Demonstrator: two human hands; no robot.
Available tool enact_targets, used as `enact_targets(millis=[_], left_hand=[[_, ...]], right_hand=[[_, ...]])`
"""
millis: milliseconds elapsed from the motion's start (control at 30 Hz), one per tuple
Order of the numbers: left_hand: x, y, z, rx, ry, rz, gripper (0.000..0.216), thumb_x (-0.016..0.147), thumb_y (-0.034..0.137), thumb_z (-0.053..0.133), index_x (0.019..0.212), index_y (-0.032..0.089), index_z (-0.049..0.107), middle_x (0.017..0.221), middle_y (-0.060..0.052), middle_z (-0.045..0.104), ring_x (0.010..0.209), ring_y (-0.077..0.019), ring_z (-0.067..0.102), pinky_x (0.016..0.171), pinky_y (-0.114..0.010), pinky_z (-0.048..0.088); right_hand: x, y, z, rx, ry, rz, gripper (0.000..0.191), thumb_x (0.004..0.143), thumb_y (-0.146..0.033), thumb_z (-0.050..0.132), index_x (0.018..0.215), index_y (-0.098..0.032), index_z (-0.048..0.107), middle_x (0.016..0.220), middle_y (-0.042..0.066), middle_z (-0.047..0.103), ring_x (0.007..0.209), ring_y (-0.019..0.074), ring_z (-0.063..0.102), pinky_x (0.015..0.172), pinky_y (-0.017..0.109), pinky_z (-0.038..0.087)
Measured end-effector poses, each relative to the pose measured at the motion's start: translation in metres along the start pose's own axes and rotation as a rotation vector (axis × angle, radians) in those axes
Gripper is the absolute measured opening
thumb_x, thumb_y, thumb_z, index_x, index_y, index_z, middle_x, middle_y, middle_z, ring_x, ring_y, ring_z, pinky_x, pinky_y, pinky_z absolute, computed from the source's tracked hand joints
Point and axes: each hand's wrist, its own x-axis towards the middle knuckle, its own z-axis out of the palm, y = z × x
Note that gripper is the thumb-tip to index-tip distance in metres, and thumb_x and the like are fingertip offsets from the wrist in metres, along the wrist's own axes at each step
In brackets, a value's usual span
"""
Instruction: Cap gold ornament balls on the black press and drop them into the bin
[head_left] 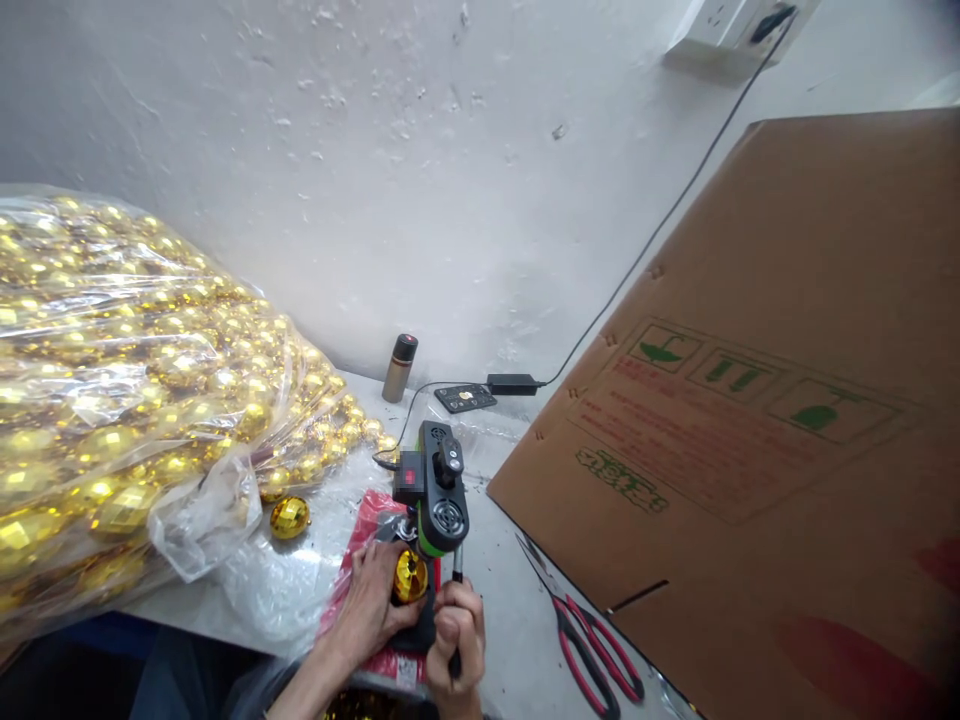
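A gold faceted ball ornament (410,577) is pinched between the thumb and fingers of my left hand (371,595), under the head of a small black-and-green bench drill press (442,490). My right hand (459,640) is closed around the black-gripped lever (457,568) at the machine's right side. Whether the drill bit touches the ball cannot be seen. Beneath the machine lies red plastic wrap (367,520). One more gold ball (289,517) rests on the table, left of my left hand.
A large clear bag of gold balls (172,370) fills the left. At right stands a big cardboard box (750,400), with red-handled scissors (589,640) before it. A spray can (400,368), a power adapter (512,384) and its cable are by the wall. More gold balls (367,706) show below.
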Motion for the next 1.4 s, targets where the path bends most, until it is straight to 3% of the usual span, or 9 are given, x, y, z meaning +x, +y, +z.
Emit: enact_targets(millis=[167, 300, 400, 533, 633, 700, 900, 1100, 1400], left_hand=[[-0.016, -0.006, 0.007, 0.043, 0.012, 0.044, 0.055, 0.078, 0.024, 0.075, 0.132, 0.021, 0.063, 0.125, -0.014, 0.073, 0.120, -0.0368, 0.064, 0.104, -0.055, 0.047], [-0.046, -0.026, 0.011, 0.138, 0.103, 0.151, 0.081, 0.074, 0.051, 0.085, 0.144, 0.024, 0.056, 0.140, -0.017, 0.067, 0.130, -0.0410, 0.061, 0.109, -0.058, 0.046], [-0.050, -0.037, -0.014, 0.264, 0.273, 0.158, 0.086, 0.081, 0.066, 0.075, 0.150, 0.022, 0.050, 0.146, -0.019, 0.064, 0.132, -0.0403, 0.060, 0.108, -0.055, 0.048], [-0.020, -0.043, -0.071, 0.538, 0.541, -0.167, 0.047, 0.102, 0.044, 0.048, 0.139, 0.018, 0.059, 0.138, -0.021, 0.068, 0.127, -0.0383, 0.062, 0.105, -0.054, 0.049], [0.001, -0.049, -0.098, 0.582, 0.493, -0.462, 0.045, 0.104, 0.039, 0.038, 0.132, 0.011, 0.061, 0.117, -0.021, 0.075, 0.106, -0.0354, 0.072, 0.092, -0.048, 0.055], [0.007, -0.055, -0.103, 0.527, 0.405, -0.510, 0.045, 0.102, 0.041, 0.041, 0.128, 0.010, 0.060, 0.111, -0.021, 0.076, 0.102, -0.0351, 0.073, 0.090, -0.045, 0.055], [0.015, -0.060, -0.093, -0.100, 0.361, -0.453, 0.055, 0.085, 0.053, 0.062, 0.126, 0.016, 0.058, 0.118, -0.017, 0.076, 0.110, -0.0367, 0.073, 0.099, -0.051, 0.055], [0.010, -0.028, -0.055, -0.657, 0.239, -0.384, 0.066, 0.082, 0.065, 0.063, 0.128, 0.017, 0.059, 0.123, -0.013, 0.077, 0.112, -0.0300, 0.075, 0.097, -0.042, 0.059], [-0.004, -0.005, -0.016, -0.214, 0.129, -0.169, 0.051, 0.083, 0.046, 0.065, 0.128, 0.023, 0.062, 0.122, -0.012, 0.077, 0.113, -0.0315, 0.074, 0.100, -0.049, 0.057]], right_hand=[[0.057, -0.037, -0.015, 0.054, -0.070, 0.322, 0.028, 0.107, -0.023, 0.046, 0.083, -0.021, 0.059, 0.072, -0.002, 0.054, 0.055, 0.0105, 0.048, 0.052, 0.023, 0.040], [0.084, -0.051, -0.016, 0.076, -0.036, 0.342, 0.034, 0.106, -0.029, 0.050, 0.074, -0.021, 0.058, 0.064, -0.003, 0.049, 0.053, 0.0103, 0.046, 0.050, 0.022, 0.039], [0.075, -0.048, -0.012, 0.082, -0.013, 0.318, 0.033, 0.106, -0.028, 0.050, 0.076, -0.020, 0.059, 0.067, -0.002, 0.051, 0.055, 0.0108, 0.049, 0.050, 0.022, 0.041], [0.059, -0.043, -0.010, 0.099, -0.017, 0.302, 0.032, 0.106, -0.027, 0.049, 0.076, -0.020, 0.059, 0.071, 0.000, 0.054, 0.056, 0.0113, 0.050, 0.051, 0.023, 0.043], [0.057, -0.044, -0.011, 0.106, -0.015, 0.308, 0.031, 0.106, -0.025, 0.048, 0.077, -0.020, 0.059, 0.072, 0.000, 0.055, 0.056, 0.0109, 0.050, 0.051, 0.022, 0.043], [0.057, -0.044, -0.011, 0.112, -0.017, 0.317, 0.030, 0.106, -0.023, 0.048, 0.077, -0.020, 0.058, 0.073, 0.000, 0.055, 0.056, 0.0108, 0.051, 0.051, 0.022, 0.043], [0.058, -0.045, -0.011, 0.113, -0.029, 0.326, 0.030, 0.106, -0.022, 0.048, 0.079, -0.020, 0.060, 0.074, -0.001, 0.054, 0.058, 0.0106, 0.050, 0.053, 0.022, 0.042], [0.085, -0.058, -0.012, 0.096, -0.025, 0.400, 0.036, 0.107, -0.029, 0.047, 0.073, -0.021, 0.053, 0.067, -0.003, 0.049, 0.056, 0.0107, 0.048, 0.052, 0.022, 0.041], [0.101, -0.063, -0.016, 0.071, -0.087, 0.407, 0.038, 0.107, -0.035, 0.045, 0.073, -0.022, 0.054, 0.065, -0.004, 0.045, 0.052, 0.0106, 0.041, 0.046, 0.023, 0.036]])
